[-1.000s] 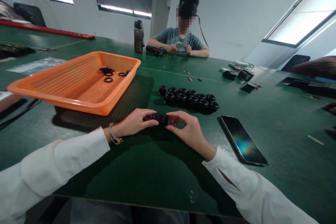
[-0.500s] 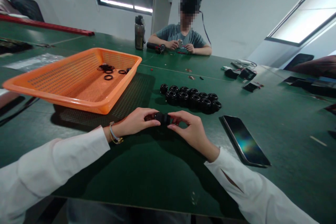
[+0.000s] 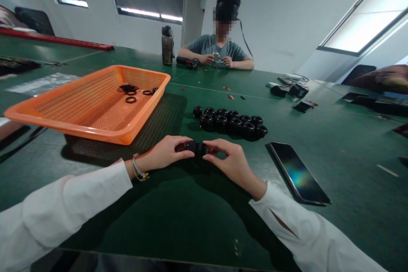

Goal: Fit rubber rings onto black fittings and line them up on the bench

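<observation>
Between my two hands, low over the green table, is a black cylindrical fitting [image 3: 196, 148]. My left hand [image 3: 166, 151] pinches its left end with thumb and fingers; a bracelet circles that wrist. Its right end sits in the pinch of my right hand [image 3: 230, 158]. Just beyond my hands, several similar black round fittings [image 3: 235, 126] stand in close rows, the holes in their tops showing. An orange perforated basket [image 3: 124, 132] lies to the left, with several black rings [image 3: 130, 99] inside it.
Right of my right hand lies a phone [image 3: 298, 174]. Across the green table [image 3: 153, 225] another person [image 3: 219, 46] handles a small part beside a dark bottle [image 3: 167, 46] and a power tool [image 3: 188, 62]. Black boxes with wires [image 3: 298, 91] sit at the far right.
The whole view has shifted slightly, so most things appear a little lower. Both hands keep their hold on the black fitting, with hardly any visible movement.
</observation>
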Demonstrator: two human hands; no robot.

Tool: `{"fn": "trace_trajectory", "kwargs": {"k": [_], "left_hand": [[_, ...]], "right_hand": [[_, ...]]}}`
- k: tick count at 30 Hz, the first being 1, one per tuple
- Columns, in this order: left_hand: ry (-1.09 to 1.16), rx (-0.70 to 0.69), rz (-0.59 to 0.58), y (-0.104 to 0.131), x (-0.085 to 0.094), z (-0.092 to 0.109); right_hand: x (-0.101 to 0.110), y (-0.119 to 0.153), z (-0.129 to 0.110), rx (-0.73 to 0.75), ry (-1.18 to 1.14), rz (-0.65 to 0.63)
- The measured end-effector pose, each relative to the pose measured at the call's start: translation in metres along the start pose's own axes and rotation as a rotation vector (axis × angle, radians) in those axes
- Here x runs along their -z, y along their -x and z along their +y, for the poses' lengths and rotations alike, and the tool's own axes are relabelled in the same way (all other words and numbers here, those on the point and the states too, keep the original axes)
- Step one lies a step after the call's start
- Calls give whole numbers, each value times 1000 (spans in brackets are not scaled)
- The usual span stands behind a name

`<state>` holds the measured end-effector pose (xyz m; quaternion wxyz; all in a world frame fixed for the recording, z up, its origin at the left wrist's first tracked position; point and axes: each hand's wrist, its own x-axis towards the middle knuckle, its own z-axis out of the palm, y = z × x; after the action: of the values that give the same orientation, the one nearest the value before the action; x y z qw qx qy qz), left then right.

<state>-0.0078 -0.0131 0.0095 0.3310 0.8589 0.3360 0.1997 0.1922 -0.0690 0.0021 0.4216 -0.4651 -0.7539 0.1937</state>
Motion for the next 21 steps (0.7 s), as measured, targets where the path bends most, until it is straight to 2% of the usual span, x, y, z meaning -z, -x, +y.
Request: {"fn": "trace_trajectory", "kwargs": {"k": [5, 10, 21], "left_hand": [[-1, -7, -4, 1, 0, -1], [-19, -2, 8, 1, 0, -2], [24, 31, -2, 2, 0, 0]], "right_hand": [[-1, 1, 0, 15, -8, -5], [-3, 1, -1, 19, 30, 45], [-8, 4, 2, -42, -72, 62]]}}
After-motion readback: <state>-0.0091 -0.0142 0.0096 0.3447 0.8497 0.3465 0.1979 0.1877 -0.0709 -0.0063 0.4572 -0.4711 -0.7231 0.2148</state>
